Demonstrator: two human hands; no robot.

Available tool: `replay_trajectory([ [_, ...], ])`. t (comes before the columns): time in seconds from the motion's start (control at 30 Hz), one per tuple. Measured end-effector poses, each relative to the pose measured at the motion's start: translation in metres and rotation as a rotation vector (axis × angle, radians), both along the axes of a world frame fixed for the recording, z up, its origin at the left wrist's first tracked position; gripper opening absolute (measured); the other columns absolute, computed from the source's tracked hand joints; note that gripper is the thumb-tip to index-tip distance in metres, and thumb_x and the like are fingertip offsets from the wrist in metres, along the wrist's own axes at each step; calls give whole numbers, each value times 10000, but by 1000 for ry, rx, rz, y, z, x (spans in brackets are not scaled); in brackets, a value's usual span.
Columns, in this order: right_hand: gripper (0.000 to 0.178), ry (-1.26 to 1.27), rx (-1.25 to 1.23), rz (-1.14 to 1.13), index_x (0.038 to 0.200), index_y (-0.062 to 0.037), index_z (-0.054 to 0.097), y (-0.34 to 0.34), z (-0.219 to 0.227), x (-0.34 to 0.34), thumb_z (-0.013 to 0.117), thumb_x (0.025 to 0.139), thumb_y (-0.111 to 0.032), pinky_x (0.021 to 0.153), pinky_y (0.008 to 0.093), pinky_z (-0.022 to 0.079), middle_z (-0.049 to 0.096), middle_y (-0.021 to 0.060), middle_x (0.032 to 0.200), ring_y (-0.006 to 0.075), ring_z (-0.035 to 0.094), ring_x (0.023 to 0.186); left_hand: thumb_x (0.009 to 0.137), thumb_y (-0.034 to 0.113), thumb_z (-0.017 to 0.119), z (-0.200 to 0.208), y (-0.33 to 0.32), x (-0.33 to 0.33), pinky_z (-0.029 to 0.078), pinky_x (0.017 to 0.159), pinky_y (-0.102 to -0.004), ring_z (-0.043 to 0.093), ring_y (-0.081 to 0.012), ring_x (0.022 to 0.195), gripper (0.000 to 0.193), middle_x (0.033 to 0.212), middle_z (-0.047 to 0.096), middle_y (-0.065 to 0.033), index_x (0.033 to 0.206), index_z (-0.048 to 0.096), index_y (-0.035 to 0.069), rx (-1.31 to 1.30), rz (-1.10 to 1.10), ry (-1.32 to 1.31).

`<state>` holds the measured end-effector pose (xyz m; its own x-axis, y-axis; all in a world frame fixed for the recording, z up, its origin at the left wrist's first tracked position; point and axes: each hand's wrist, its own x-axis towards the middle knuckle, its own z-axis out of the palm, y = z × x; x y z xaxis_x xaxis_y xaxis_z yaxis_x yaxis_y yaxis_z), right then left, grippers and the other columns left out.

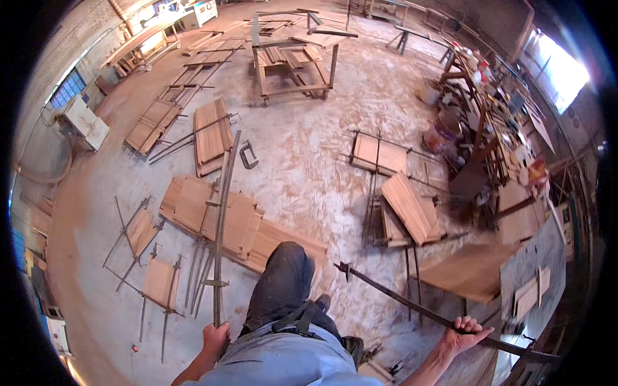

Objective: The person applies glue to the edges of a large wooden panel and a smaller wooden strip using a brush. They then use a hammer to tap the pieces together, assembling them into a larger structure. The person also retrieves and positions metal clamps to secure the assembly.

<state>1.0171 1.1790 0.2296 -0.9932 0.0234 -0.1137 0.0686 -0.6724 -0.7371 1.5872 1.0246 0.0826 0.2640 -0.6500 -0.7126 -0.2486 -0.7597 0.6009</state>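
Observation:
My left hand [217, 337] is closed round the lower end of a long dark bar clamp [223, 219], which points away from me above the wooden panels [235, 225]. A cross-piece sits partway along that bar. On the right, my right hand [468, 332] grips a second bar clamp [405, 300] with the fingers wrapped over it. This one slants from a jaw at its far left end down to the lower right. Beyond the left bar's tip, a black C-clamp [248, 156] lies on the floor.
A wheeled wooden frame table [294, 87] stands at the back. More clamped panels [380, 153] lie on the floor at right and left, with loose bars beside them. A cluttered bench [479, 122] runs along the right. A white cabinet [84, 122] is at far left.

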Motion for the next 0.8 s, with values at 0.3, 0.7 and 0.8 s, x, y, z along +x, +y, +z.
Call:
replay_trajectory([
  [0.3, 527, 114, -18, 202, 563, -157, 400, -240, 0, -114, 511, 928, -521, 359, 242, 233, 298, -17, 509, 109, 282, 456, 798, 227, 679, -39, -232, -107, 476, 427, -310, 540, -151, 435, 291, 544, 542, -61, 637, 558, 16, -97, 22, 38],
  [0.7, 573, 122, 228, -19, 546, -165, 299, -637, 40, -236, 466, 942, -544, 352, 248, 216, 242, -28, 483, 109, 249, 408, 825, 189, 666, -40, -690, -200, 453, 416, -307, 549, -150, 442, 260, 540, 555, -57, 671, 562, 7, -159, 6, 48],
  [0.8, 531, 180, 242, -8, 581, -168, 316, -703, 37, -263, 492, 942, -514, 352, 257, 231, 265, -22, 491, 108, 258, 406, 829, 196, 655, -19, -794, -226, 449, 412, -310, 548, -153, 439, 258, 541, 557, -57, 676, 567, 8, -162, 1, 10],
])
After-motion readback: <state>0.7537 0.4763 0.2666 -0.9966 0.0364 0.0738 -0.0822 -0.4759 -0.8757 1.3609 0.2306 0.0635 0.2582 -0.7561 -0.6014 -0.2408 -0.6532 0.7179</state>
